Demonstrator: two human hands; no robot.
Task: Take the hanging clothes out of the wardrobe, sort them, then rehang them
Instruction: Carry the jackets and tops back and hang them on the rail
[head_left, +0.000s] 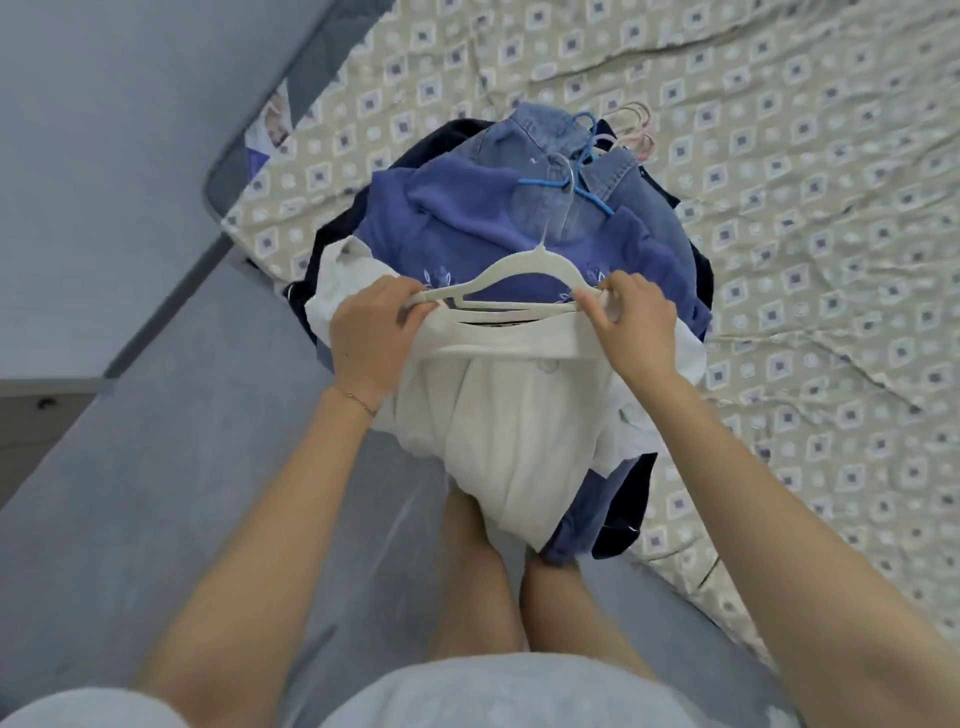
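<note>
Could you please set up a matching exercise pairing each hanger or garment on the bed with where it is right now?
Things:
1. white hanger
2. blue hanger
3. pink hangers
4. purple sweatshirt

Places:
A. at the far edge of the pile, hooks over the patterned sheet
B. gripped at its two ends by the left hand and the right hand
C. on top of the pile, partly on the denim garment
D. in the pile, just beyond the white garment

Pairs: 1-B, 2-C, 3-A, 4-D
</note>
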